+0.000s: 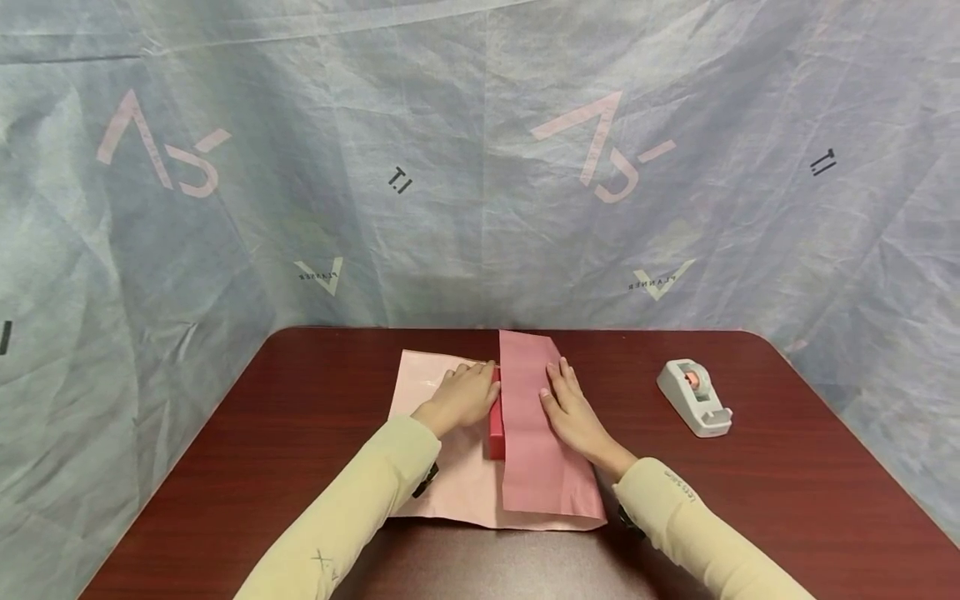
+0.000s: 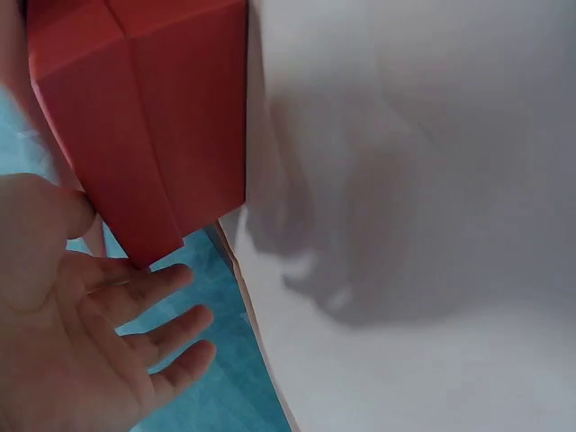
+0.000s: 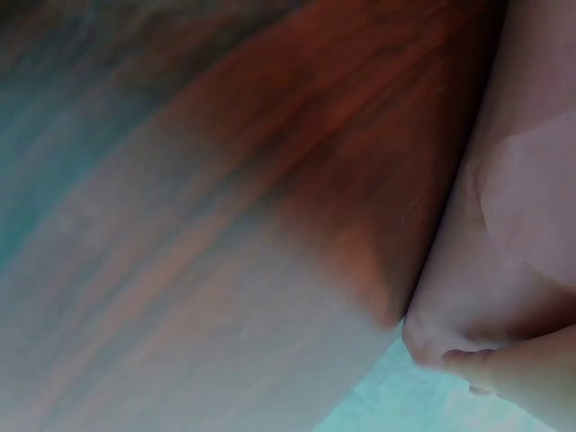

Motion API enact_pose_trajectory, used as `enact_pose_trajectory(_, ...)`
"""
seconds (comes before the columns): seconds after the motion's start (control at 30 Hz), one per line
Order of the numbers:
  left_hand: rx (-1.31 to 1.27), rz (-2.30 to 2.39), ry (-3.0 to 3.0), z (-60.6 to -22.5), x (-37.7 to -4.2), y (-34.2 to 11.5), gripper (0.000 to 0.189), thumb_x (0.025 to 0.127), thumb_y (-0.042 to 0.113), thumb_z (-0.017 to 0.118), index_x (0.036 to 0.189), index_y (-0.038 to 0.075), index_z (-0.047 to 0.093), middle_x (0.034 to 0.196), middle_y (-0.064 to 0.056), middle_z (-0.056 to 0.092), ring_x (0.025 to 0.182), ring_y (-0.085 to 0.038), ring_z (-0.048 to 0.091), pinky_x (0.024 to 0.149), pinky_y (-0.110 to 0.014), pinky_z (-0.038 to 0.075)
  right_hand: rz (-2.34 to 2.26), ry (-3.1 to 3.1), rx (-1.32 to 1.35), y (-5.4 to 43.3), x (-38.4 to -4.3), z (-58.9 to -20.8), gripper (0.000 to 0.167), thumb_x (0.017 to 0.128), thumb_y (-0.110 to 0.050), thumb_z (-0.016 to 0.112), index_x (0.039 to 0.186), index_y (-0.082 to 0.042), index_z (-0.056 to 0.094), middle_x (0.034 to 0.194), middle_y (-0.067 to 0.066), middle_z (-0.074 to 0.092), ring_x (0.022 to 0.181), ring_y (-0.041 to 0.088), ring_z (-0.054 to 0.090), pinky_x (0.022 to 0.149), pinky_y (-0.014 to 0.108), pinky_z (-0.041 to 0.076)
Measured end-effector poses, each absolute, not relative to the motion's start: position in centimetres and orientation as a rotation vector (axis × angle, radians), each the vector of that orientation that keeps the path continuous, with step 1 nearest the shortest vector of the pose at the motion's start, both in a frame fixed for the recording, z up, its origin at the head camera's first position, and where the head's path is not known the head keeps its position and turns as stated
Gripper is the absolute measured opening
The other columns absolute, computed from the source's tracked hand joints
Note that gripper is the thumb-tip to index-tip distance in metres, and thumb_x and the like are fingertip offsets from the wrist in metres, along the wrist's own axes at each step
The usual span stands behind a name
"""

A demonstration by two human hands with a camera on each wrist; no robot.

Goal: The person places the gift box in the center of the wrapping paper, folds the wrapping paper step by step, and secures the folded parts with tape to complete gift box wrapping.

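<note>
A red box (image 1: 496,437) sits on a sheet of pink wrapping paper (image 1: 528,475), whose paler inner side faces up on the left. The paper's right part is folded over towards the box and partly covers it. At the box's far end my left hand (image 1: 467,395) holds it; the left wrist view shows my thumb and index finger touching the red box (image 2: 171,117) near its corner, the other fingers loosely bent. My right hand (image 1: 579,421) rests with extended fingers on the folded flap. In the right wrist view only part of my right hand (image 3: 522,373) shows beside the paper.
A white tape dispenser (image 1: 693,398) with a roll of tape stands to the right on the dark reddish table (image 1: 300,417). Behind the table hangs a grey-blue printed fabric sheet (image 1: 450,208).
</note>
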State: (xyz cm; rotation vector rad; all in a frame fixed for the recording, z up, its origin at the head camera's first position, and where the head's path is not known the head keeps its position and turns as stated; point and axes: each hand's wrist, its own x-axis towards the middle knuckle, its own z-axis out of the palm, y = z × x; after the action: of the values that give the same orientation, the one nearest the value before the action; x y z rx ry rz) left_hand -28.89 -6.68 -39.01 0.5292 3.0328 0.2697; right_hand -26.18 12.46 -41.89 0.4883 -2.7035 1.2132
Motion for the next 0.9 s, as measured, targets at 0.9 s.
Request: enact_pose_trajectory(0.9,0.561,0.418,3.048,-39.7,-26.8,-6.5,0.069,0.095,0.050,0.031,0.144,0.001,0.023,0.146,-0.014,0.032,0.131,-0.036,0.032,0.103,-0.051,0.028,1.374,-2.914,0.297,13.4,-28.2,-41.0,0.061,0.100,-0.020,0.030,0.142,0.009,-0.003,0.150,0.027,0.001,0.139,0.036,0.004,0.112,0.048,0.008)
